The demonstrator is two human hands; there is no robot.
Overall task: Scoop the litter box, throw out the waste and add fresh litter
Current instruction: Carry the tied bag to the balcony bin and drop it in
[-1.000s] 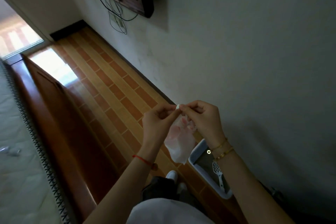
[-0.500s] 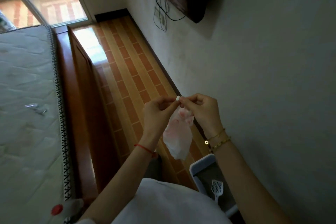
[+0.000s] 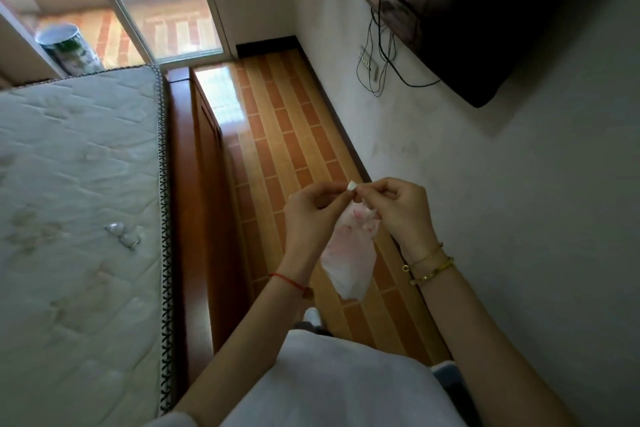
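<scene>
1. Head view, hands: left hand (image 3: 311, 210) and right hand (image 3: 398, 210) are raised together in front of the body, fingertips almost meeting; each pinches the top edge of a thin plastic bag (image 3: 349, 260) between thumb and forefinger, the other fingers curled in
2. Head view, bag: whitish film with pink print, hanging limp and flat below the hands, over the tiled floor (image 3: 277, 121); mouth not open as far as I can tell, and nothing appears to be inside
3. Head view, litter box: only a pale corner of the litter box (image 3: 446, 367) shows at the lower right, low by the wall (image 3: 519, 218) and close to the person; its contents and any scoop are out of sight
4. Head view, surroundings: mattress (image 3: 79, 184) on a wooden bed frame (image 3: 197, 191) to the left, two small clear objects (image 3: 121, 236) lying on it; television (image 3: 485, 10) with hanging cables (image 3: 381, 55) on the wall; a can (image 3: 65, 48) beyond the glass door
5. Judgement, step: likely working the two layers apart to open the bag for the waste; scooping not yet begun
6. Risk: film this thin can tear if the pinches pull apart too hard, and a torn bag would leak litter later
7. Risk: the layers may cling, one pinch slips, and the bag drops to the floor
8. Risk: the box sits at the very edge of sight; a step back without looking could kick it and spill litter
</scene>
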